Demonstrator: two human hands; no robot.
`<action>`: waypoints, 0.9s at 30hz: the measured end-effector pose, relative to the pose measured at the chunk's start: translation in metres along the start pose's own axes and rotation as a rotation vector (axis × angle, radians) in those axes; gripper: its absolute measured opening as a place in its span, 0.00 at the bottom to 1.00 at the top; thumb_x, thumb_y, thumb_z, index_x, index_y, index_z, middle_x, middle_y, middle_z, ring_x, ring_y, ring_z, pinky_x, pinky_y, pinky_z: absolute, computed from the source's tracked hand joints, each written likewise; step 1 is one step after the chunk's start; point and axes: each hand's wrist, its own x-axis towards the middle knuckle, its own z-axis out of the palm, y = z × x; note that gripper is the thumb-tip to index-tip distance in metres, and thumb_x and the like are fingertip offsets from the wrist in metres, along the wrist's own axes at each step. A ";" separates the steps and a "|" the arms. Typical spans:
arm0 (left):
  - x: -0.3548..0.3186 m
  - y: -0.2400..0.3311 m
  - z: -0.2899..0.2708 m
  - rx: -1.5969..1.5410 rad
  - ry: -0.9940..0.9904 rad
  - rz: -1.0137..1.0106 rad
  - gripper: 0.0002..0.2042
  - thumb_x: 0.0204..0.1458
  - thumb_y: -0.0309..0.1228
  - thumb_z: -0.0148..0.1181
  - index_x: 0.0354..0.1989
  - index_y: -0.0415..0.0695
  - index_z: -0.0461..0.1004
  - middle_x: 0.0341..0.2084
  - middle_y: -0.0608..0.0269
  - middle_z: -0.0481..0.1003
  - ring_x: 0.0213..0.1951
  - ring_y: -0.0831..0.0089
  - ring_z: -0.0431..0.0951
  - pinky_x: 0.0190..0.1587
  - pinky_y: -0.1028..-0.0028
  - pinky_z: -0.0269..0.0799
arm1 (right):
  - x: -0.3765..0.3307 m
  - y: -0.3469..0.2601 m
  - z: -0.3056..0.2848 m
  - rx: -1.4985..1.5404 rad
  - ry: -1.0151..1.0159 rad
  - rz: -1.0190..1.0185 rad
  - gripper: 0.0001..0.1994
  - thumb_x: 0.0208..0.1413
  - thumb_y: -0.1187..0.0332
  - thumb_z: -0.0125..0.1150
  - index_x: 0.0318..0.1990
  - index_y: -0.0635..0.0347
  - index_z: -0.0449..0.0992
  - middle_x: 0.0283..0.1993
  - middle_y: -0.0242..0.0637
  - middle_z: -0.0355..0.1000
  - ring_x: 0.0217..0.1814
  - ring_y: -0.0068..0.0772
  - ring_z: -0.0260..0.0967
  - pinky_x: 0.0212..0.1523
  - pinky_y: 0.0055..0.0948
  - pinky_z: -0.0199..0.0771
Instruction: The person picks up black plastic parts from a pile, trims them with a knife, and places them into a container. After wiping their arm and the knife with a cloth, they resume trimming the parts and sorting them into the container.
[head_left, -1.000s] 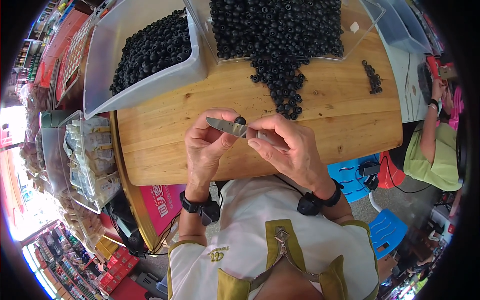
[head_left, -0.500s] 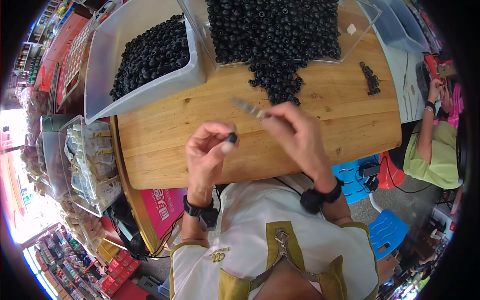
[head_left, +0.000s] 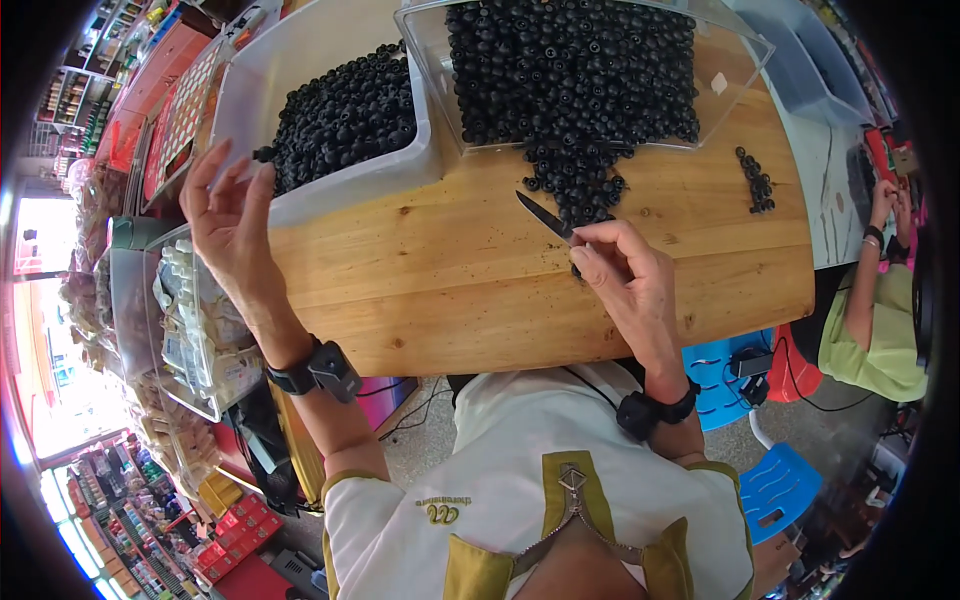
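Note:
My left hand [head_left: 230, 215] is over the left side of the white translucent bin [head_left: 300, 205], fingers apart. A small black round piece [head_left: 263, 155] shows just above its thumb tip, apparently loose. The bin holds a heap of similar black pieces [head_left: 345, 125]. In my right hand [head_left: 635, 285], thumb and fingers pinch a small knife [head_left: 543, 214], its dark blade pointing up and left over the table. Another dark piece shows partly beneath those fingertips. Just beyond the knife, loose black pieces [head_left: 580, 185], some with ringed openings, spill from a clear tray [head_left: 480, 148].
The wooden table [head_left: 430, 290] carries dark crumbs. A short row of black pieces [head_left: 755, 180] lies at its right. Packets fill a clear box [head_left: 205, 340] at the left. Blue stools [head_left: 775, 490] stand at the right, near another person [head_left: 870, 320] in a green top.
My left hand has moved from mid-table up and left to the bin, and its fingers have opened from the black piece. My right hand with the knife has shifted slightly right and down.

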 end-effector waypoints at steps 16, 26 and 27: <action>-0.084 -0.053 0.120 0.199 -0.782 -0.036 0.10 0.48 0.19 0.64 0.41 0.38 0.77 0.34 0.60 0.76 0.31 0.73 0.77 0.35 0.75 0.74 | -0.003 0.005 -0.014 0.165 0.109 0.119 0.10 0.62 0.69 0.61 0.46 0.64 0.75 0.33 0.25 0.71 0.32 0.11 0.64 0.34 0.14 0.63; -0.090 -0.057 0.133 0.235 -0.783 -0.077 0.10 0.50 0.20 0.64 0.41 0.37 0.75 0.33 0.59 0.76 0.30 0.75 0.78 0.35 0.76 0.76 | -0.002 0.011 -0.020 0.188 0.080 0.114 0.09 0.61 0.71 0.61 0.45 0.65 0.74 0.32 0.26 0.72 0.32 0.11 0.65 0.33 0.14 0.65; -0.091 -0.055 0.130 0.236 -0.791 -0.071 0.10 0.50 0.20 0.64 0.41 0.37 0.75 0.33 0.59 0.76 0.30 0.75 0.78 0.35 0.76 0.76 | -0.002 0.010 -0.020 0.166 0.067 0.103 0.09 0.60 0.71 0.61 0.46 0.65 0.74 0.32 0.26 0.72 0.32 0.11 0.64 0.33 0.14 0.65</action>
